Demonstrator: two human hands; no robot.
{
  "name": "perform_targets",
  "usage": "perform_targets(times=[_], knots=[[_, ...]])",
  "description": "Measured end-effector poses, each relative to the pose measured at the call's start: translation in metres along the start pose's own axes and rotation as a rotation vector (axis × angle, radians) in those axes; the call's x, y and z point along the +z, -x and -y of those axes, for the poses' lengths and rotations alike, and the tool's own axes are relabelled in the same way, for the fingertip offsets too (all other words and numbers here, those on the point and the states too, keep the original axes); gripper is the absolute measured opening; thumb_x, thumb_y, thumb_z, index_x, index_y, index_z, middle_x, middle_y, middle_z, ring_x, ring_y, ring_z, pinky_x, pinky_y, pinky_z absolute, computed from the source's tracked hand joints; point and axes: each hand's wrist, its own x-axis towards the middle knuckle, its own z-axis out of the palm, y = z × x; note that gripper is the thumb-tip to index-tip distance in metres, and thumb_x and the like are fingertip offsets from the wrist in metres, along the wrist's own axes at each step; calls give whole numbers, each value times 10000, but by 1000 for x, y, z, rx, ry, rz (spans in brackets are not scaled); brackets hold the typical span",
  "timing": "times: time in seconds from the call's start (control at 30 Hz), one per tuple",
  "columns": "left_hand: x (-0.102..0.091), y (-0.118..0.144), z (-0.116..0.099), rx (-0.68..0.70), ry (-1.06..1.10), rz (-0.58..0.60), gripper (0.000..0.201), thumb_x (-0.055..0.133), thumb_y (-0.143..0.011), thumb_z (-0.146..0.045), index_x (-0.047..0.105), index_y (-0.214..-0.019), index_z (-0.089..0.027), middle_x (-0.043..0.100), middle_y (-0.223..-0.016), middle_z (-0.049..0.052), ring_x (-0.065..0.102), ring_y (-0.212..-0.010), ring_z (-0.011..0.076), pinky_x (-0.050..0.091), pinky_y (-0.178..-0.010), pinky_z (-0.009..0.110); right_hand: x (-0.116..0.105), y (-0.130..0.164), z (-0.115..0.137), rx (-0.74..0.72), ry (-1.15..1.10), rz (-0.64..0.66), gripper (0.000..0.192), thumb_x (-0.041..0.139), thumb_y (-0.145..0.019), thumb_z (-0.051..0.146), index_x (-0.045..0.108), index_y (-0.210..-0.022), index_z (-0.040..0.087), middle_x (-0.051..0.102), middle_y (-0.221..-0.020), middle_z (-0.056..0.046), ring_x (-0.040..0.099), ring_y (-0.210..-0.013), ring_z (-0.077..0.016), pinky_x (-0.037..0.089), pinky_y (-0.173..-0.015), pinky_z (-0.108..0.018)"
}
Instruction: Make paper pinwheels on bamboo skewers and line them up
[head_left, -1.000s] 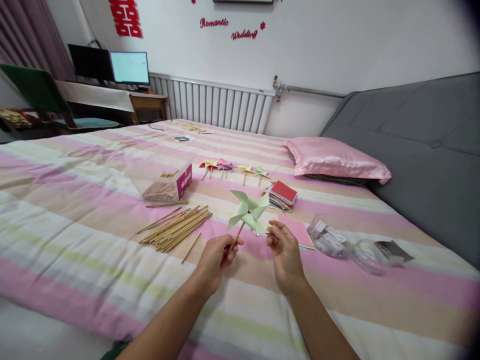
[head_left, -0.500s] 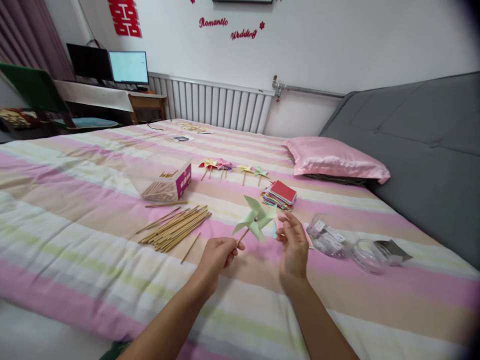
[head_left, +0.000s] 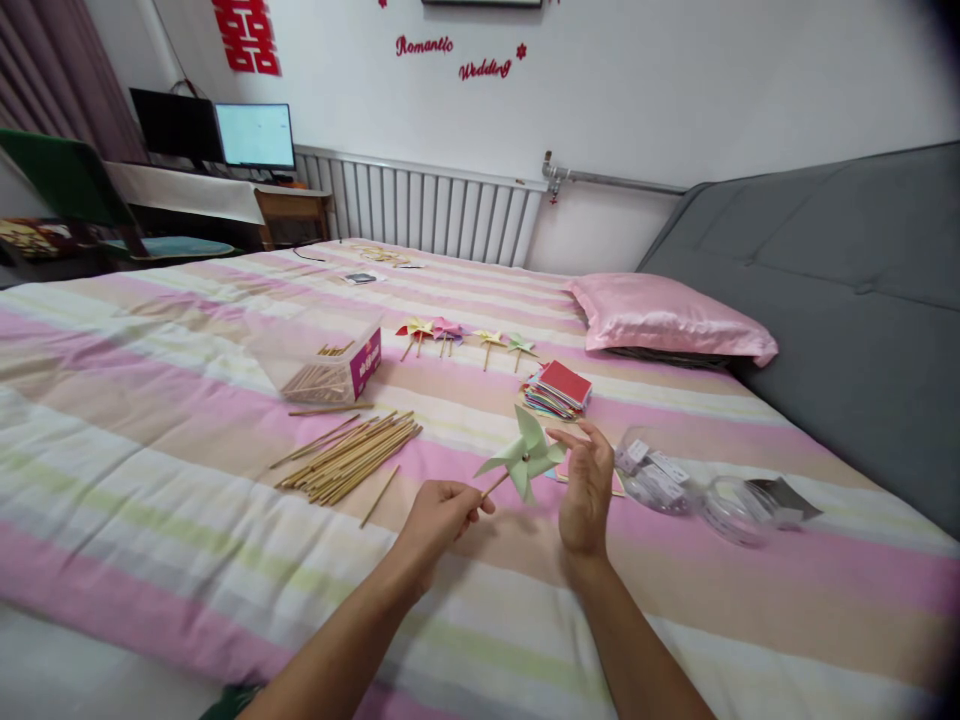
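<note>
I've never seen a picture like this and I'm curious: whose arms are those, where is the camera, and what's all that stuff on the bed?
The camera sits on a person's head and looks down, so you see that person's own two arms. The left hand pinches the stick of a pale green paper pinwheel. The right hand is open, its fingertips right at the pinwheel's blades.

Everything lies on a striped bed. There is a pile of wooden sticks, a clear box with more sticks, a row of small finished pinwheels, a stack of coloured paper squares, some clear plastic bags and a pink pillow.
</note>
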Motion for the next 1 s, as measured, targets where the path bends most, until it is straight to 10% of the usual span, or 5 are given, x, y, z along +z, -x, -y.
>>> perform_targets(times=[1.0], knots=[[-5,-4,4,48,213,-80,226,522,-674,-276,650,-669,-90,460,-551,-15,360,-496,57,231,-492,189,8,13,2,-50,42,419,365,343,-923,360,564,-1176,218,583,-1189,-76,489,-1122,-220,313,-977,-417]])
